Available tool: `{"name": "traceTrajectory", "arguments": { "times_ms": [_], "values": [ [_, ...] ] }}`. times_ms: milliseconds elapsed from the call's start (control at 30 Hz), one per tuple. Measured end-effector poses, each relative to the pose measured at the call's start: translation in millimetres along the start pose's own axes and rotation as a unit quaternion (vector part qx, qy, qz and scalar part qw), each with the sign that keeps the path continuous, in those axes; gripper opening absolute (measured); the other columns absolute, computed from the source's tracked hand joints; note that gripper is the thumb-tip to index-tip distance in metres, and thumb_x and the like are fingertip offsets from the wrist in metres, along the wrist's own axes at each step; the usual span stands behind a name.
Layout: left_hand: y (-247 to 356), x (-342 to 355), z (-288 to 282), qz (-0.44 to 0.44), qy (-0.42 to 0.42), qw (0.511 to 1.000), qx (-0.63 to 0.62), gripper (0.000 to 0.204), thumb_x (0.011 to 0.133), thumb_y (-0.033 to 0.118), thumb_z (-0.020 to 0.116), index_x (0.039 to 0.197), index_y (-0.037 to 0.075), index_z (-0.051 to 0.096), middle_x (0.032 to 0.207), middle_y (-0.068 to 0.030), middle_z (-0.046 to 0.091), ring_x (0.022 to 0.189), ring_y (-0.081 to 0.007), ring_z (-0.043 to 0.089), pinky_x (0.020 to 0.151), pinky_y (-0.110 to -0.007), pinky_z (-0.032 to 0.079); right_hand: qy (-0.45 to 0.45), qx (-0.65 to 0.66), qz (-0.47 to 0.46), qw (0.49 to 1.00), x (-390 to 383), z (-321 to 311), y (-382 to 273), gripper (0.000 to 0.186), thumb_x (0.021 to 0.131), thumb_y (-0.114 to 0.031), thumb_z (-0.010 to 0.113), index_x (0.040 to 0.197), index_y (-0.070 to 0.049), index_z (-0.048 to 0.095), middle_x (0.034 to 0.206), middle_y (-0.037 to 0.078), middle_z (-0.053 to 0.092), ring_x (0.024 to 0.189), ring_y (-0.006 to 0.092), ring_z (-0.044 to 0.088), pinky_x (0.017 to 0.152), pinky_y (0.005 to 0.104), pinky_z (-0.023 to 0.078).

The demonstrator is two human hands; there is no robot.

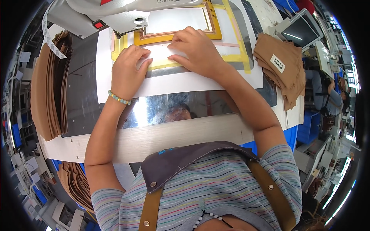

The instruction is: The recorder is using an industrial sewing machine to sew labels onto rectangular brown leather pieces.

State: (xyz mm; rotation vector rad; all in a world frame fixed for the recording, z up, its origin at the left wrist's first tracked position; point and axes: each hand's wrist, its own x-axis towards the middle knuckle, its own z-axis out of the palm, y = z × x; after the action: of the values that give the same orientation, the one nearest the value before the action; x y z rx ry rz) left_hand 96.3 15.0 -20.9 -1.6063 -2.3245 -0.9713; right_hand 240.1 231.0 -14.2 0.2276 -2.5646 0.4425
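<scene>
Both of my hands are over a white sheet (181, 82) edged with yellow and silver tape, under the arm of a sewing machine (127, 16). My left hand (130, 69) hovers or rests at the sheet's left part, thumb and curled fingertips apart, with nothing seen between them. My right hand (198, 52) is beside a yellow rectangular frame (180, 37), its knuckles near the lower bar. Its thumb and fingers are also apart, pointing toward my left hand. Whether the fingertips press on the sheet cannot be told. A white panel shows inside the frame.
A pile of folded brown pieces (48, 90) stands at the left, and another brown stack (280, 63) with a white label lies at the right. A tilted screen (302, 30) stands behind it. Shiny metal plate (169, 107) and a pale table edge (185, 134) lie nearer me.
</scene>
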Motion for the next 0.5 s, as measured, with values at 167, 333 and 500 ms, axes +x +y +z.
{"name": "traceTrajectory", "arguments": {
  "times_ms": [167,333,500],
  "values": [
    [-9.6,1.2,-15.3,-0.202,-0.126,0.943,-0.234,0.018,0.089,0.007,0.079,0.107,0.004,0.075,0.095,-0.004,0.072,0.077,-0.012,0.064,0.072,-0.028,0.053,-0.005,-0.005,-0.001,1.0,-0.2,3.0,2.6,0.014,0.089,-0.021,0.079,0.097,-0.011,0.076,0.103,0.001,0.065,0.104,0.0225,0.058,0.089,0.0401,0.047],
    [-3.8,3.1,-27.9,-0.18,-0.12,0.954,-0.208,0.01,0.093,0.009,0.079,0.101,0.003,0.076,0.089,0.0023,0.069,0.074,-0.0039,0.055,0.067,-0.021,0.046,-0.012,0.013,0.006,1.0,1.7,1.4,2.0,0.014,0.092,-0.019,0.077,0.103,-0.01,0.078,0.105,0.003,0.068,0.104,0.0241,0.06,0.091,0.0417,0.048],
    [19.1,7.3,-40.6,-0.168,-0.123,0.958,-0.198,0.01,0.092,0.011,0.079,0.094,0.002,0.077,0.087,-0.0014,0.074,0.076,-0.0074,0.062,0.067,-0.024,0.049,0.015,0.182,0.018,0.983,13.5,0.3,-17.4,0.017,0.097,-0.016,0.072,0.109,-0.005,0.077,0.115,0.008,0.076,0.112,0.0274,0.066,0.1,0.0413,0.051]
  ]
}}
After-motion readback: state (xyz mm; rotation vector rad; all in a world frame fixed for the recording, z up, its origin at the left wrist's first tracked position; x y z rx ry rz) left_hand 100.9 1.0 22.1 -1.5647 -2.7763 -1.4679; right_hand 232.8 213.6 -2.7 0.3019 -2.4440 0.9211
